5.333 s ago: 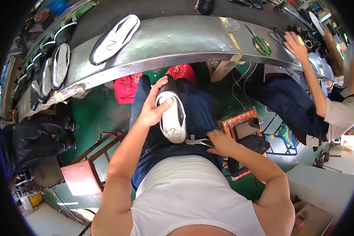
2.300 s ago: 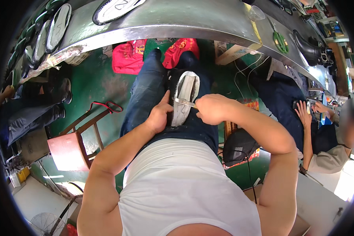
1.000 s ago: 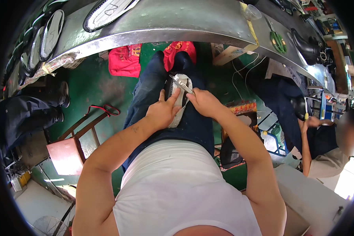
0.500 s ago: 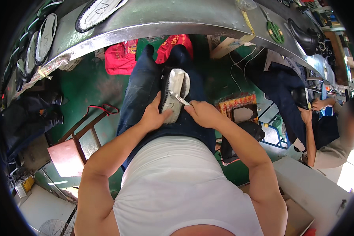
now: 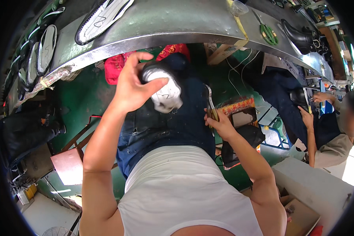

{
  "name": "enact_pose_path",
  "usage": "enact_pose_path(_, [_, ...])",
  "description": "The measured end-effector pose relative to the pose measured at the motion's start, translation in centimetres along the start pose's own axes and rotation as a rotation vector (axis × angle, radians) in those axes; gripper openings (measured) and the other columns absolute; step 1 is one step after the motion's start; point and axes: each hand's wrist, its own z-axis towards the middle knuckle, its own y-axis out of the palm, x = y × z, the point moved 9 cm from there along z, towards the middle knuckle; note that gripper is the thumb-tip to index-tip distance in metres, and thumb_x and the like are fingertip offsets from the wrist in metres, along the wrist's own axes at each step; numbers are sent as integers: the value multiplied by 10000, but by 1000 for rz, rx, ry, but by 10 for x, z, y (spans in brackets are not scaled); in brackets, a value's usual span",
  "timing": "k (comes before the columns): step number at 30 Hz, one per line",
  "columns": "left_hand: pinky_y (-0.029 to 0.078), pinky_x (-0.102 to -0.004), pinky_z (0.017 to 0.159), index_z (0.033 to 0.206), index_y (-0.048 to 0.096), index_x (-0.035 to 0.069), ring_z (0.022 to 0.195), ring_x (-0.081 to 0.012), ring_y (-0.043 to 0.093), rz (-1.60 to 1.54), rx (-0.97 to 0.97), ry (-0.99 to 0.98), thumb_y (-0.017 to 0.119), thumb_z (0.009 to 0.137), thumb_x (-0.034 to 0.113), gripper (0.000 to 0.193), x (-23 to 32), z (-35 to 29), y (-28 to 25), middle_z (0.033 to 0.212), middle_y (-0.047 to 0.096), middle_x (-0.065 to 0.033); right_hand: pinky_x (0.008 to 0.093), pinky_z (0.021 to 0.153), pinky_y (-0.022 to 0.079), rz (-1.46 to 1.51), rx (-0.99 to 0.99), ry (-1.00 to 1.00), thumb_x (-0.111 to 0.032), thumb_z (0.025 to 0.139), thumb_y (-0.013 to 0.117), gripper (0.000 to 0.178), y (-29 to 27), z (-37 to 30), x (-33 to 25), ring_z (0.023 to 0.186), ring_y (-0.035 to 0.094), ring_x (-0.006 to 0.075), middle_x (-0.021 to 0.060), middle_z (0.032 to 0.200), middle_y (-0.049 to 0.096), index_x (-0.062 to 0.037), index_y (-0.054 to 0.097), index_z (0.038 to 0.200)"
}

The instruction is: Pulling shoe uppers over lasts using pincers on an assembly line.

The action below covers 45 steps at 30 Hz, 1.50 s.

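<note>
My left hand (image 5: 131, 88) is raised over my left thigh, its fingers and thumb around a black shoe (image 5: 163, 91). The shoe is bottom side up, showing a pale insole with a dark mark and a stitched-looking edge. Its lower end is blurred by motion. By my right thigh, my right hand (image 5: 221, 122) is closed around metal pliers (image 5: 212, 106) with a curved head and yellowish handles. The head points away from me and touches nothing I can make out.
A metal bench (image 5: 177, 25) curves across the front, carrying more upturned shoes (image 5: 102, 19), green-handled scissors (image 5: 268, 34) and black boots (image 5: 297, 37). A reddish stool (image 5: 69, 165) stands left. At right, a co-worker's hands (image 5: 306, 116) hold a dark shoe. Red bags (image 5: 116, 67) lie under the bench.
My left hand has lifted the shoe off my lap, up and leftward. My right hand has drawn the pliers away from the insole, to the right.
</note>
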Motion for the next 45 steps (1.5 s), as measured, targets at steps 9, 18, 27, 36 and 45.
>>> enact_pose_path(9, [489,-384,976,1423,395,-92,1126,-336,622,523,-369,-59,808,758,322,886,-166,-25,47,1254,607,-258,324,704,495,-336,-69,18,-212,939,610,205,15,-11,-17,726,625,181,72,760,644,-27,591,1025])
enact_pose_path(18, [523,-396,888,1235,619,-35,1017,-370,649,811,-69,-83,661,884,238,446,-122,-47,41,1114,657,-239,359,701,484,-606,-298,34,-206,933,611,211,38,-6,-29,746,613,228,114,781,616,-5,577,987])
enact_pose_path(27, [551,-414,752,989,720,-12,818,-358,679,789,37,-10,632,912,207,248,-112,-55,41,881,700,-181,325,636,508,-342,-418,361,-193,922,597,187,47,12,-40,747,630,165,112,820,637,-11,609,963])
enact_pose_path(36, [549,-376,740,948,701,-23,839,-341,672,670,75,101,688,850,100,158,-100,-67,37,899,677,-171,477,816,485,-764,-367,-112,-145,899,604,214,46,13,-75,936,610,461,262,958,635,31,557,1011])
enact_pose_path(45, [537,-359,658,869,696,-8,792,-314,672,638,25,162,701,830,66,84,-93,-69,51,881,679,-149,385,722,518,-1042,-801,306,-220,892,603,319,56,40,-100,702,589,308,181,805,608,60,567,1041])
